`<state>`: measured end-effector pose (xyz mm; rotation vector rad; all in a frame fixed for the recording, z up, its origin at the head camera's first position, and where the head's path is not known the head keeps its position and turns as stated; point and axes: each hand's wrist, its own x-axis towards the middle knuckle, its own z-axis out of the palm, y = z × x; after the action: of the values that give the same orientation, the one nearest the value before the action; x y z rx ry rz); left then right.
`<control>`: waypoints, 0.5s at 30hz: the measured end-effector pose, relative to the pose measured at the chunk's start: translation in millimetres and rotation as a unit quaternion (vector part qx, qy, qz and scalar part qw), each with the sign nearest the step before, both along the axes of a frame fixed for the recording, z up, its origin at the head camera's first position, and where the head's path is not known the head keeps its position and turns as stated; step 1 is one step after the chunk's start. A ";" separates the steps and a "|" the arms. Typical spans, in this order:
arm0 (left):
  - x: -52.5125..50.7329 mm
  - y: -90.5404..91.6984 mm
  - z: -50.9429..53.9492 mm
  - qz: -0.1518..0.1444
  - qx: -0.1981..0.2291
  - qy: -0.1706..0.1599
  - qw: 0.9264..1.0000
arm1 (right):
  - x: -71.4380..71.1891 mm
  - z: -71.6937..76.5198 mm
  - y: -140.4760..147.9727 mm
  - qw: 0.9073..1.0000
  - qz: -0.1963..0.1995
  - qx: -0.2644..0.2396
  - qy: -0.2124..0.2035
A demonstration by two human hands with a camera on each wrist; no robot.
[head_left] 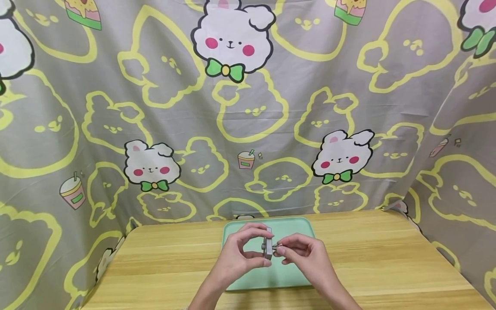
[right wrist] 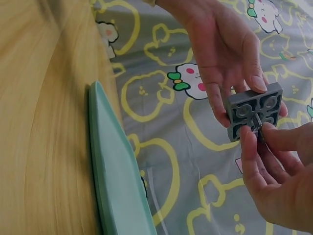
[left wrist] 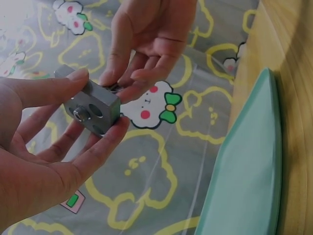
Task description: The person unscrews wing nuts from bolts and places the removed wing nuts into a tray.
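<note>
My left hand grips a grey square block by its edges, thumb on one side and fingers on the other. In the left wrist view, one face shows round holes and a round metal stub at its middle. The opposite face, in the right wrist view, has ring-shaped recesses near the corners. From its centre sticks a thin metal rod, which my right hand pinches between thumb and fingers. Fingertips hide the rod's outer end, so its exact kind is unclear. Both hands are above the green tray.
The mint green tray lies on a wooden table. A grey curtain with cartoon animals hangs behind the table and along both sides.
</note>
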<state>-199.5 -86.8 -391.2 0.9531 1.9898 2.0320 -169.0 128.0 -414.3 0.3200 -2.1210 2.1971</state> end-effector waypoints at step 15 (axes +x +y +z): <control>-2.6 -4.3 -0.3 0.004 0.020 0.003 1.000 | -2.9 -10.0 -6.8 0.926 -0.067 0.136 0.346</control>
<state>-202.1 -91.1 -391.5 0.9628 1.9662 2.0817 -171.9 121.2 -424.2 0.7993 -1.9350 1.4034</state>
